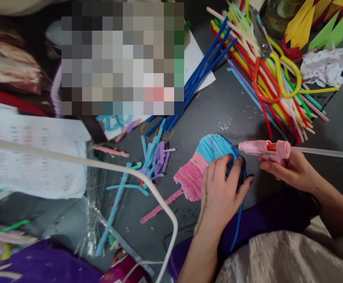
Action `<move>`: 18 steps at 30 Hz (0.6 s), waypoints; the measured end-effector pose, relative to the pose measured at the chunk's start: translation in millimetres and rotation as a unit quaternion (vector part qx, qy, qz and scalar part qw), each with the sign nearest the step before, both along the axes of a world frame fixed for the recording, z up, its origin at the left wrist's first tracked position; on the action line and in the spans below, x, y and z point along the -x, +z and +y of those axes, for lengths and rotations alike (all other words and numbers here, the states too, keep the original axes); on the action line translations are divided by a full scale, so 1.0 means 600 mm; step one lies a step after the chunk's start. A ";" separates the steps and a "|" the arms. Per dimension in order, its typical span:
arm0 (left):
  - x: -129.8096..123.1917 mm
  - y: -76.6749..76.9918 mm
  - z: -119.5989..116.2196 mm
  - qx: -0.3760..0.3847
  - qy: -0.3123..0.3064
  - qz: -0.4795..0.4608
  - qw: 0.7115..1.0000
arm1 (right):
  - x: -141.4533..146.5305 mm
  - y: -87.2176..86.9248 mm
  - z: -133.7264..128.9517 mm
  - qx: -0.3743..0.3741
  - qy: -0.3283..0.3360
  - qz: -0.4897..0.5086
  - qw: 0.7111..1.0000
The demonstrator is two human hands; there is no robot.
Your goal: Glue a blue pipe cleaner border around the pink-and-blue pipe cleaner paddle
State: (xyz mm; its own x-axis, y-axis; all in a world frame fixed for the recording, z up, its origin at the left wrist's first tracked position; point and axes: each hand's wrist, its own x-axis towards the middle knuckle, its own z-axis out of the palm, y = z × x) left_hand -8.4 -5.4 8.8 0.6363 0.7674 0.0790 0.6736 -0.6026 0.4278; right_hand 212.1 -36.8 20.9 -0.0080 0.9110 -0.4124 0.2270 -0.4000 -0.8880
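Note:
A pink hot glue gun point(264, 149) is gripped in my right hand point(298, 173), with a clear glue stick point(325, 152) running out of its back. Its nozzle points left, at the edge of a fuzzy pipe-cleaner piece point(190, 175) with pink and light-blue rows. My left hand point(220, 192) lies over that piece, its fingers curled on it and on a dark-blue pipe cleaner point(238, 220) along the edge. The blue strand trails down toward my lap. A twisted pink stem point(161, 207) sticks out at the lower left. Whether the nozzle touches the strand, I cannot tell.
Scissors point(266, 59) with red and yellow handles rest on a heap of coloured pipe cleaners point(291, 112). Cut blue and purple bits point(156, 157) lie left of the piece. A pale cable point(159, 192) crosses the left side. Crumpled paper point(326, 65) sits at the upper right.

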 end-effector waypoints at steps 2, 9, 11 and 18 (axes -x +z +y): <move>0.000 -0.001 0.000 -0.003 -0.004 0.002 1.000 | 0.001 0.000 0.001 -0.002 0.001 0.003 1.000; 0.001 -0.006 -0.003 -0.001 0.011 -0.015 1.000 | 0.000 -0.006 -0.002 -0.004 -0.004 -0.018 1.000; 0.001 -0.007 -0.003 0.007 0.023 -0.025 0.999 | 0.000 -0.005 -0.001 -0.001 -0.006 -0.021 1.000; 0.000 -0.006 -0.001 0.019 0.020 -0.028 0.999 | 0.003 -0.003 0.002 -0.013 -0.009 -0.022 1.000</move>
